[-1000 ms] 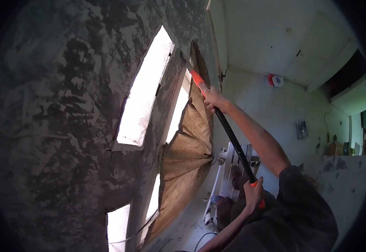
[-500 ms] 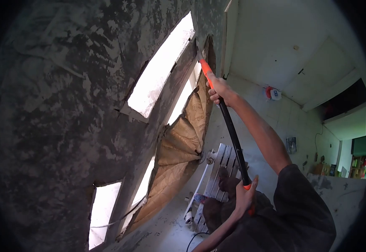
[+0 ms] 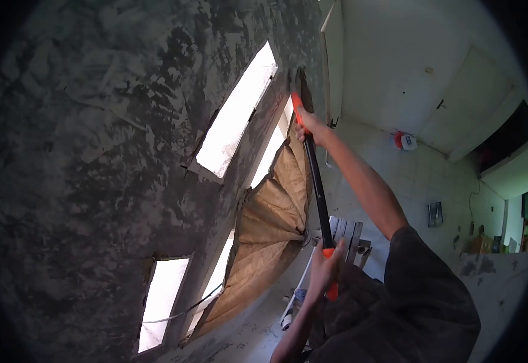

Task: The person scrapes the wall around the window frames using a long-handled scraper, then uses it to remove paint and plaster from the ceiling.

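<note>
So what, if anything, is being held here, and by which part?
A long tool: the right hand grips it near its upper end, the left hand around its lower orange end.

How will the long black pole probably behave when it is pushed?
The pole is probably stiff, as it runs nearly straight between the left hand and right hand. It looks slim, so it may be fairly light for its length.

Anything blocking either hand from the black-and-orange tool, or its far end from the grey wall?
Nothing visible. Right hand and left hand both grip the tool. Nothing shows between its blurred far end and the grey wall, though contact is unclear; the tan curtain hangs alongside.
</note>
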Motion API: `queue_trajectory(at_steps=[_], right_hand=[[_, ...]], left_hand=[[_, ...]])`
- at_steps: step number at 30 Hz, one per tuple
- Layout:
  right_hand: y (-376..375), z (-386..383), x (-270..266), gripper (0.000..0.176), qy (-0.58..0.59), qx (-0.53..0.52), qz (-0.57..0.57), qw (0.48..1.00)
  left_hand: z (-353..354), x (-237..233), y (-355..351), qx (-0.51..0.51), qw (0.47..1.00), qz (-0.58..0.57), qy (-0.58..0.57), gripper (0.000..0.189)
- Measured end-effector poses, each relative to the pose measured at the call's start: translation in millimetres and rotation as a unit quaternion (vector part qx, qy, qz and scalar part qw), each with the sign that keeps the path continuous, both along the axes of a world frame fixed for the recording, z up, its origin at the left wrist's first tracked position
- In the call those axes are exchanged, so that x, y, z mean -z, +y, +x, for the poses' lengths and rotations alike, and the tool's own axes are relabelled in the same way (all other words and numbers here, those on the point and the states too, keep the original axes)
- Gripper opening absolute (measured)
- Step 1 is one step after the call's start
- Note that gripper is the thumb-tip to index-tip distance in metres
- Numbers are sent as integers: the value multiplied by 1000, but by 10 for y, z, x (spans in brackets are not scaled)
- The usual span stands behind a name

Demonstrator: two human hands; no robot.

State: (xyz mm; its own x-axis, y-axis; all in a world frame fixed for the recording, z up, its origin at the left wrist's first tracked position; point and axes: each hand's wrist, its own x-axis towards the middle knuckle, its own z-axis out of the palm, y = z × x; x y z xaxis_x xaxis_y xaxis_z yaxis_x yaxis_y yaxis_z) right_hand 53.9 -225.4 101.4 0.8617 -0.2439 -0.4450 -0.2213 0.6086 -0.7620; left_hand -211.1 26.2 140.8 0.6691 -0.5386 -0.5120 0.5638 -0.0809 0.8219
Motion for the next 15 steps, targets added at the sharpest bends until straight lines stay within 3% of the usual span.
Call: queue_trajectory(at_steps=[1,2,5,6,10,11,12,14,15], right_hand=[[57,-170,19,44,-20,-27,58,998],[134,-253,184,46,-51,-33,84,995],[512,-857,91,46,-56,3,58,997],[579,-1092,97,45,-63,-5,51,997],[1027,-2123,51,34,-31,15,41,999],[1099,-2312,-170,32,-8,33,44,998],[1076,-2466,-218,35,-13,26,124,992],[1044,-2673,-207,37,-29,0,152,988],[1030,-2776,-180,39,-41,-30,180,982]], left_hand=[[-220,306,-28,-25,998,2,-59,27],[-369,235,-69,-34,998,16,-46,27],[-566,182,-142,-39,997,38,-60,28],[-565,195,-147,-33,989,67,-127,29],[-480,421,-81,6,969,142,-204,31],[-467,456,-31,10,968,144,-207,31],[-436,466,16,-22,973,91,-211,33],[-236,505,61,-82,985,1,-150,40],[31,603,75,-44,984,11,-174,39]])
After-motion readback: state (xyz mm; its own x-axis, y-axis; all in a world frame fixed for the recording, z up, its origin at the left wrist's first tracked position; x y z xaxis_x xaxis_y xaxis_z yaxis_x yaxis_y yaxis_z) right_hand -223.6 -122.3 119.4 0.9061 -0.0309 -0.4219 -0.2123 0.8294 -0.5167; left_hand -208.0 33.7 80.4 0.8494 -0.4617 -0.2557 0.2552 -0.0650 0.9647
